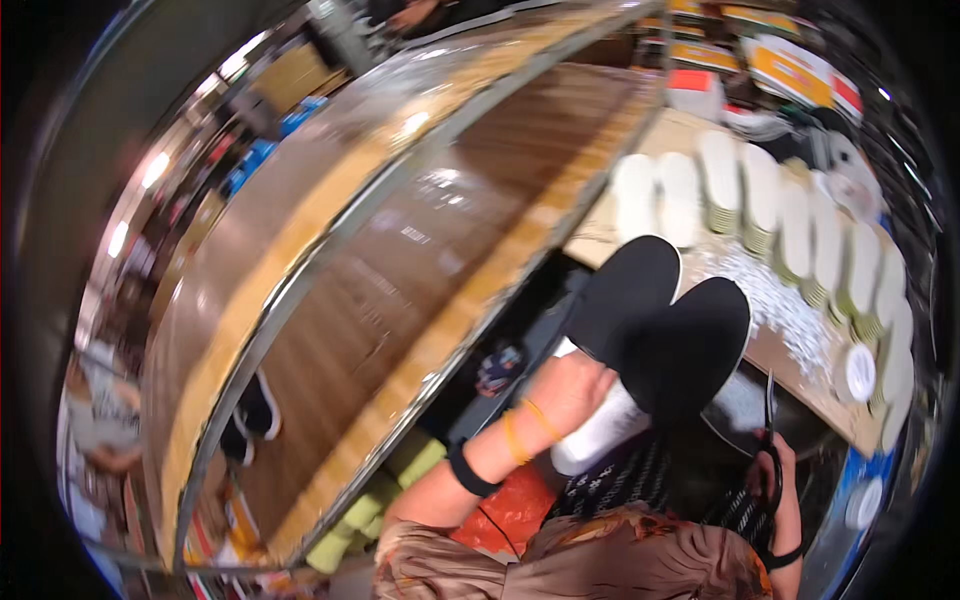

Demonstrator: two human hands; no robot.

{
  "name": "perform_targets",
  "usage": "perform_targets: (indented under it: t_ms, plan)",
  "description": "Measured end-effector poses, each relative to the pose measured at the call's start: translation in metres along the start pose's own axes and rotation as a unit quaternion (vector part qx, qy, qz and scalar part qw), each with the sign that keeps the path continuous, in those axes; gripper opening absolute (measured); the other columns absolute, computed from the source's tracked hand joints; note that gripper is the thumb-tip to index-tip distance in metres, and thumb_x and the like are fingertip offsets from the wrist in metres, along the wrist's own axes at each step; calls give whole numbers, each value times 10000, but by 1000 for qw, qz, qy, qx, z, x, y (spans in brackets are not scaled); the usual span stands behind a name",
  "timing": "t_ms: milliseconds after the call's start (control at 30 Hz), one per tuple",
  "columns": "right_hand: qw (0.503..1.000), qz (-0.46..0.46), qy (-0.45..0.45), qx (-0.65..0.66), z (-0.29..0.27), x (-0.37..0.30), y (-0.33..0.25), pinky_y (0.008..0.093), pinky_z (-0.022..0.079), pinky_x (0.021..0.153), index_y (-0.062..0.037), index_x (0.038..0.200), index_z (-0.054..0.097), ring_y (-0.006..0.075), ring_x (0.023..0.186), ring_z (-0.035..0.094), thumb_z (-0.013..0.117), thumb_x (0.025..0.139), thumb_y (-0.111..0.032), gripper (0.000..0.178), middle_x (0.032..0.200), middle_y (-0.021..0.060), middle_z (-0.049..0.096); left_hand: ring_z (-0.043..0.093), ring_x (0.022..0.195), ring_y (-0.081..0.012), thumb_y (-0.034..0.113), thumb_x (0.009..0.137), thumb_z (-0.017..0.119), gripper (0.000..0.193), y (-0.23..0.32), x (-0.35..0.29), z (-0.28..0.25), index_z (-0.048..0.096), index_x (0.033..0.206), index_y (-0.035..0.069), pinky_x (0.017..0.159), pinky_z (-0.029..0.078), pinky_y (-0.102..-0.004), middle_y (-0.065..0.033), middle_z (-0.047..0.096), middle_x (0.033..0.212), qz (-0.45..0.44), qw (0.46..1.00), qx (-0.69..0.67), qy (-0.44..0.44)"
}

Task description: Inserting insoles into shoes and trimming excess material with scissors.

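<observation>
My left hand [572, 392], with a yellow band and a black band at the wrist, is closed on black insoles. One black insole [628, 298] with a pale edge angles up from my fingers. Another black insole [700, 345] lies beside it to the right, partly overlapping. Beneath them a white insole [607, 432] shows above my lap; whether my hand also grips it, I cannot tell. My right hand [783, 468] is wrapped round the dark handles of a pair of scissors [769, 415], blades pointing up. The scissors are apart from the insoles.
White insoles [718, 170] stand in stacks along the table [775, 365] at right, around a heap of small white pieces [770, 300]. A round white lid-like object [858, 372] sits near its edge. A metal-edged rack [330, 400] fills the left, and a person [105, 415] is beyond it.
</observation>
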State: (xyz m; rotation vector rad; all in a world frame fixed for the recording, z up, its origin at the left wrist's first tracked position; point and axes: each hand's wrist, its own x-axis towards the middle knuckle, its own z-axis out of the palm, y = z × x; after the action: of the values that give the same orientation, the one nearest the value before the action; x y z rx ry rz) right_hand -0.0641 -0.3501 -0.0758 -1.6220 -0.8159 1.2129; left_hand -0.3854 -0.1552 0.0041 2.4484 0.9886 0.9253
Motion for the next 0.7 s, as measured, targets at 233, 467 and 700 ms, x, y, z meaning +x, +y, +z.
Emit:
perform_targets:
  t_ms: [233,467,700]
  plan:
    - [989,89,-85,-82,55,45,-30,233,352,293,2,1150,472,136,312,450,512,734,-8,418,494,103,519,531,534,-338,316,784,601,371,-118,-100,-213,575,662,-34,521,426,-414,-207,542,587,-371,884,283,30]
    - [964,82,-153,-204,108,45,-39,239,370,317,1,1114,479,145,334,474,490,732,-50,386,523,104,542,563,877,-346,308,784,590,354,-195,-155,-289,561,899,-26,745,439,-403,-236,573,894,-353,823,437,85]
    - [982,121,-102,-103,79,31,-33,239,353,282,19,1116,489,156,307,461,554,759,-108,384,482,111,521,539,940,-346,288,793,573,350,-178,-65,-232,537,951,-22,790,427,-402,-233,561,963,-317,870,367,92]
